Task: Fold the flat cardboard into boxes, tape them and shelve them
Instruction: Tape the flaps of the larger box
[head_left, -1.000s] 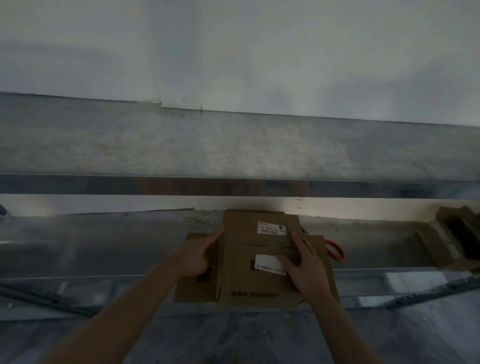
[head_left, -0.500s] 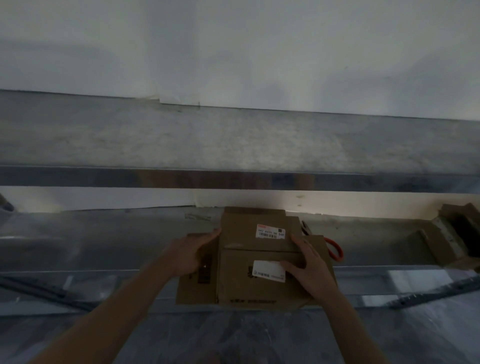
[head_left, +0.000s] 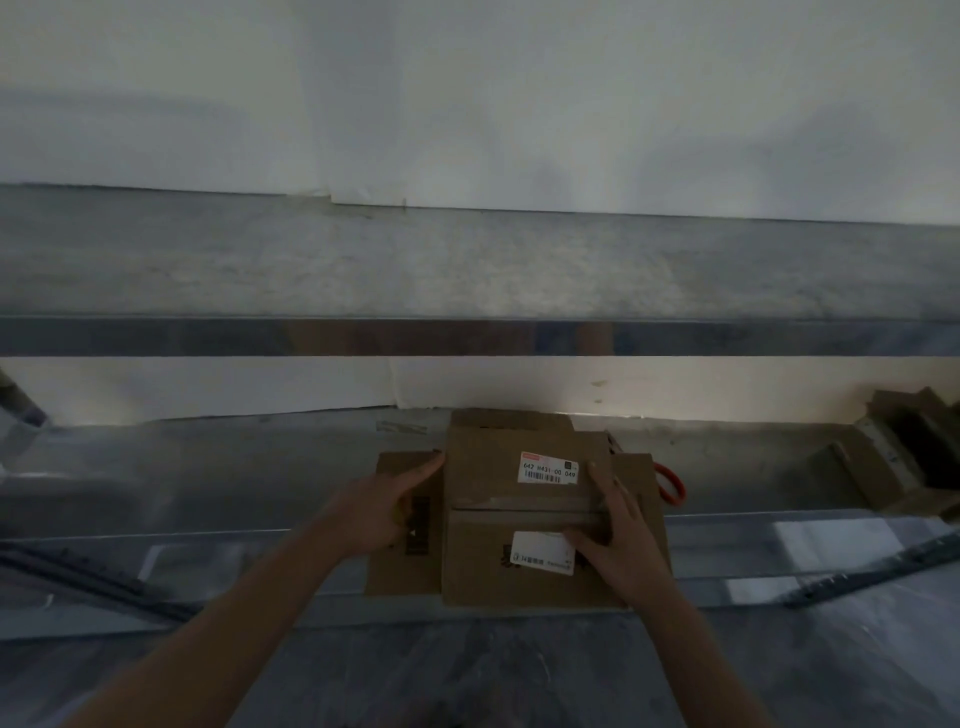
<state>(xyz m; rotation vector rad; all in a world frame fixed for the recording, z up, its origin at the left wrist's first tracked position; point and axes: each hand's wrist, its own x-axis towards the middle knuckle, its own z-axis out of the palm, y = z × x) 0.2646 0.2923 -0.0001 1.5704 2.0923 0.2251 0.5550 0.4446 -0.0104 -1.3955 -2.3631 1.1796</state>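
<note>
At the far left the metal lower shelf (head_left: 208, 478) runs back to a pale wall, under the upper shelf (head_left: 467, 270) that crosses the whole view above. The left hand (head_left: 384, 512) lies with straight fingers against the left side of the cardboard box (head_left: 498, 566), which sits at the shelf's front edge on a wider cardboard sheet (head_left: 400, 577). A taped seam (head_left: 519, 506) crosses the box top between two white labels. The right hand (head_left: 623, 535) rests flat, fingers spread, on the box's right edge. Just behind it, an orange loop (head_left: 672, 486) is mostly hidden. Far right, another cardboard piece (head_left: 893, 467) is dim and cut off.
</note>
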